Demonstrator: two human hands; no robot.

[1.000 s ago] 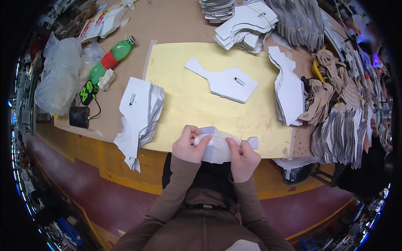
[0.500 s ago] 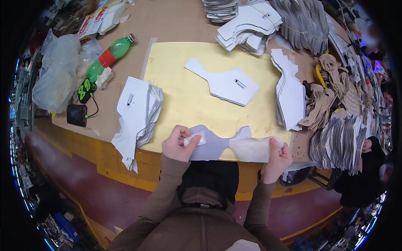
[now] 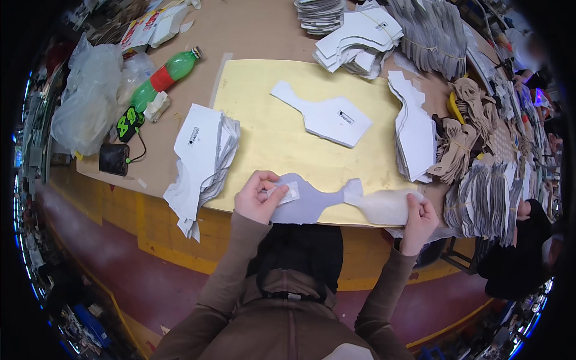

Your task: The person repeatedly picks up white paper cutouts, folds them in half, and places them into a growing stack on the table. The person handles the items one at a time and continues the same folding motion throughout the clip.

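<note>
Two bare hands: both at the near edge of one pale yellow rectangular sheet.
Left hand: thumb and forefinger pinch one small crumpled white film-like scrap, the other fingers curled in; I cannot tell if they also grip the piece beneath.
Right hand: thumb and fingertips pinch the outer end of one translucent whitish strip of thin film.
Lavender piece: one flat, smooth, waisted shape at the sheet's near edge, broad end beside the left hand, narrow end meeting the film; the hands are apart probably to keep the film stretched clear of it.
White cut-outs: one single flat white angular panel on the sheet, likely kept apart for easy reach; one white layered stack at its left edge, one white notched stack at its right.
Left of the sheet: one green plastic bottle with a red label.
Right of the sheet: two tan strap bundles.
Beyond the sheet: one white curved stack.
</note>
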